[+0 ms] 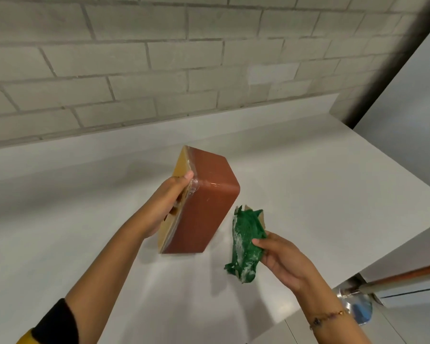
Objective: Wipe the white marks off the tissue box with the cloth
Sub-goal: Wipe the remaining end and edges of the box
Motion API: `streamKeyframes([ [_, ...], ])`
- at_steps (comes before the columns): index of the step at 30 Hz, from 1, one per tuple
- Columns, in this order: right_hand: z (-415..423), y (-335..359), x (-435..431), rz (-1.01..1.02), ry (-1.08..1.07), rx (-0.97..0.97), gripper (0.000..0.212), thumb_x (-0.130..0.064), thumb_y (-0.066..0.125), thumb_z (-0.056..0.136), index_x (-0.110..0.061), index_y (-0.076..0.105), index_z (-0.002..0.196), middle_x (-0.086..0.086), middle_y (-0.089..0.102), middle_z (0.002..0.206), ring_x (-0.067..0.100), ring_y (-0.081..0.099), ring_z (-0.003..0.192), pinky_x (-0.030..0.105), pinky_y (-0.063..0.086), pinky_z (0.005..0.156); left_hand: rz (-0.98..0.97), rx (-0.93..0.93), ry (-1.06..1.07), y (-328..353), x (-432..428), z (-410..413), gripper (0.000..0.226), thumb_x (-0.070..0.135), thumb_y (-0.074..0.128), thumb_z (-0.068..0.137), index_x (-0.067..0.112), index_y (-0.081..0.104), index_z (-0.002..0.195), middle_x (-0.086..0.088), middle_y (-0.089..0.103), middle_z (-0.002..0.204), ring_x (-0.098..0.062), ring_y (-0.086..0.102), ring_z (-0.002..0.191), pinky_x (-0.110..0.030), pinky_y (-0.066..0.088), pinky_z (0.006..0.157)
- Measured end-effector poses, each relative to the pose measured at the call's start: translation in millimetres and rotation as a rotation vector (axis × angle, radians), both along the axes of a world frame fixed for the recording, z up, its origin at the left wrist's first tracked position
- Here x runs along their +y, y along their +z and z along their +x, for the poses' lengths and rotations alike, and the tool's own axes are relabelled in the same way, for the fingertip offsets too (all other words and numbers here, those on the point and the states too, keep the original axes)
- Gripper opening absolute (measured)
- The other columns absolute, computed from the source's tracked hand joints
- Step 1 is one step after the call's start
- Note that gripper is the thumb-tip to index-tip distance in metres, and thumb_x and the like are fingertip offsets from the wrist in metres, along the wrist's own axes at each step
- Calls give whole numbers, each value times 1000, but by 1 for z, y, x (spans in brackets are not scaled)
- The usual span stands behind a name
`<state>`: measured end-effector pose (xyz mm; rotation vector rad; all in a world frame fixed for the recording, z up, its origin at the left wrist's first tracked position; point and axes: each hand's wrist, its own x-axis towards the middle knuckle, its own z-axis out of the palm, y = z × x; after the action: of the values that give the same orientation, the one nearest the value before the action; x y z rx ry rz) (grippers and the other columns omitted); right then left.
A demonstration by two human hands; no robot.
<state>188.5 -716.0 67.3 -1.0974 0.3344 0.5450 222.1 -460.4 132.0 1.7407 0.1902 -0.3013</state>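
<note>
We saw the left hand [168,204] with its fingers [188,175] clenched on the tissue box [204,207], gripping its yellow top face and holding it tilted over the white worktop [308,182]. The right hand [283,261] had its fingers grasping the bunched green cloth [246,244], flecked white, just beside the box's lower corner and apart from it. A bracelet [328,317] circled the right wrist.
</note>
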Motion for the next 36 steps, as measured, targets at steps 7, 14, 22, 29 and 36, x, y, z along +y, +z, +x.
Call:
streamKeyframes([
  [7,-18,19,3,-786,-335,-647,27,-2,78,71,-25,69,62,-6,69,87,12,62,91,14,50,73,99,-87,0,-2,-7,4,80,87,41,60,16,49,95,-2,48,88,-16,47,75,-27,37,66],
  [14,-8,49,14,-796,-179,-1143,7,-21,48,89,-14,48,88,-10,53,136,14,35,137,29,2,118,192,-194,-83,-5,-12,9,95,78,47,62,-10,60,95,-9,55,89,-31,56,80,-57,44,85],
  [22,4,66,36,-684,-187,-1111,16,-28,48,91,-38,61,92,-14,68,94,5,65,89,25,23,114,200,-172,-53,-8,-11,5,76,77,49,60,3,53,77,-7,44,84,-21,43,76,-36,36,71],
  [29,38,80,42,-984,-7,-1027,14,1,63,85,-7,74,88,-7,51,84,0,54,79,0,36,69,258,-198,-35,-19,-15,3,55,64,57,76,16,34,64,5,36,72,-7,36,58,-18,29,56],
  [36,72,96,52,-1342,458,-966,20,-4,54,92,5,70,85,19,63,93,33,60,87,37,47,81,249,-134,-16,-21,-18,-1,46,64,56,74,21,39,70,8,42,88,-9,45,76,-25,36,67],
])
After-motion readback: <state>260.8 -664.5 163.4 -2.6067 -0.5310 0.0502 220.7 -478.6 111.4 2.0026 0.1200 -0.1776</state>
